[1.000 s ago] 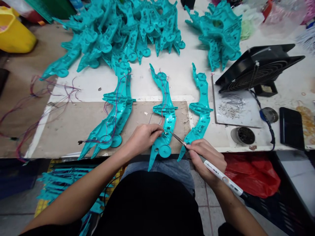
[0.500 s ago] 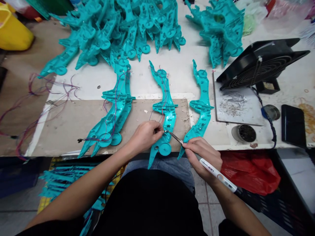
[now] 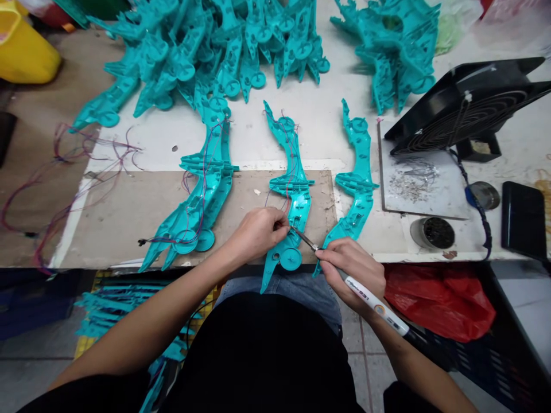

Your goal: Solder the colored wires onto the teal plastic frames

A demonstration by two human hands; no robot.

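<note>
A teal plastic part (image 3: pixel 300 207) with thin red and blue wires (image 3: pixel 293 150) lies at the table's front edge. My left hand (image 3: pixel 262 230) is pinched at its left side, by the wire ends; what sits between the fingertips is too small to name. My right hand (image 3: pixel 355 269) is wrapped round a white soldering iron (image 3: pixel 374 305), whose metal tip meets the part close to my left fingertips. To the right lies a similar teal part (image 3: pixel 360 166) with no wires seen. Wired teal parts (image 3: pixel 206 189) lie to the left.
Teal parts are heaped (image 3: pixel 232 46) at the back, with another stack (image 3: pixel 391 51) at back right. A black fan (image 3: pixel 469 106), a small round tin (image 3: pixel 438 232) and a black box (image 3: pixel 523 219) stand right. Loose wires (image 3: pixel 55 218) trail left. A red bag (image 3: pixel 439 301) hangs below.
The view has shifted slightly, so the table items sit a little differently in the picture. Both hands keep nearly the same pose, the iron's tip still at the part.
</note>
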